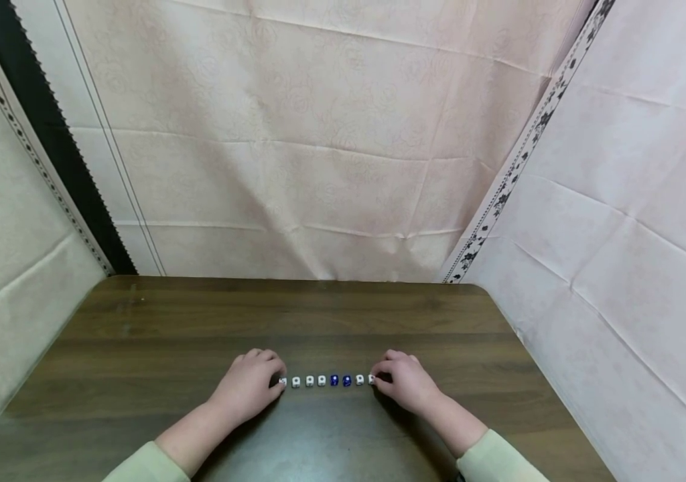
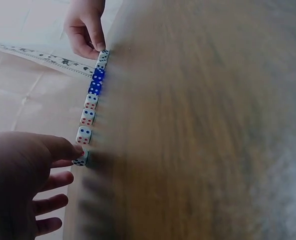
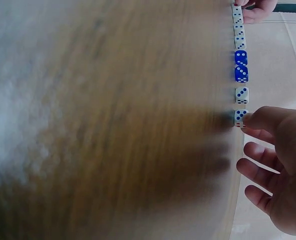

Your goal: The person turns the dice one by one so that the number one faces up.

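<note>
Several small dice stand in a straight row on the table, with slim gaps between some of them. Two blue dice, one of them the left blue die [image 1: 334,380], sit right of the middle, and white dice [image 1: 309,381] flank them on both sides. At the row's left end, my left hand [image 1: 251,383] pinches a white die [image 2: 80,159] between thumb and index finger. My right hand [image 1: 408,383] pinches the white die [image 3: 240,118] at the right end, its thumb partly covering it. The other fingers of both hands are spread loosely.
The row lies on a dark brown wooden table [image 1: 295,308] with rounded far corners. Pale cloth curtains [image 1: 319,134] hang behind it and along both sides. A black strip [image 1: 72,147] runs down between curtains at the left.
</note>
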`<state>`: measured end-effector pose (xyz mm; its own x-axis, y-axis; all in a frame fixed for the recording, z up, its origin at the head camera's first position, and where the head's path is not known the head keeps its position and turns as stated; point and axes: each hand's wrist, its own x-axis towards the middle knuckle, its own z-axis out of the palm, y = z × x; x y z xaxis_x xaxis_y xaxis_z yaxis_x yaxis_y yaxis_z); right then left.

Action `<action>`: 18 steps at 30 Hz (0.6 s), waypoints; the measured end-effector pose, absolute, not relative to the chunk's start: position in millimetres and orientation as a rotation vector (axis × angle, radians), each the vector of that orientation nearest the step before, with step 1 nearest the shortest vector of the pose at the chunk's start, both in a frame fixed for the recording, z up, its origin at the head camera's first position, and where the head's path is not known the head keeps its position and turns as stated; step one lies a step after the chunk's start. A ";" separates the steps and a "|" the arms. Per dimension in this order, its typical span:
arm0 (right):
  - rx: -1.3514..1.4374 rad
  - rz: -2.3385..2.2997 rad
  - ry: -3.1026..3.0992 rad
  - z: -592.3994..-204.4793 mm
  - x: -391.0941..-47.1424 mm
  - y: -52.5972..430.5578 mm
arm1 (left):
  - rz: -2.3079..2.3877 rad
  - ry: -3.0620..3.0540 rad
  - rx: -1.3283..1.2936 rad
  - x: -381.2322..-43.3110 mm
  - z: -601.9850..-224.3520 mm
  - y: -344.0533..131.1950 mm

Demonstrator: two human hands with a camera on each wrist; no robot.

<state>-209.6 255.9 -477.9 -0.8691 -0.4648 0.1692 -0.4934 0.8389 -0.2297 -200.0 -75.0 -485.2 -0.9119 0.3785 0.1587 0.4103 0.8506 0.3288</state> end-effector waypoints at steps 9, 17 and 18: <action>0.758 0.404 -2.904 -480.2 -210.1 257.1 | -0.565 -2.939 -0.636 -198.8 -484.7 -76.1; 0.759 0.412 -2.901 -479.4 -209.4 256.1 | -0.570 -2.941 -0.634 -199.1 -484.7 -76.3; 0.756 0.412 -2.904 -479.3 -209.4 256.1 | -0.570 -2.939 -0.636 -199.0 -484.6 -76.3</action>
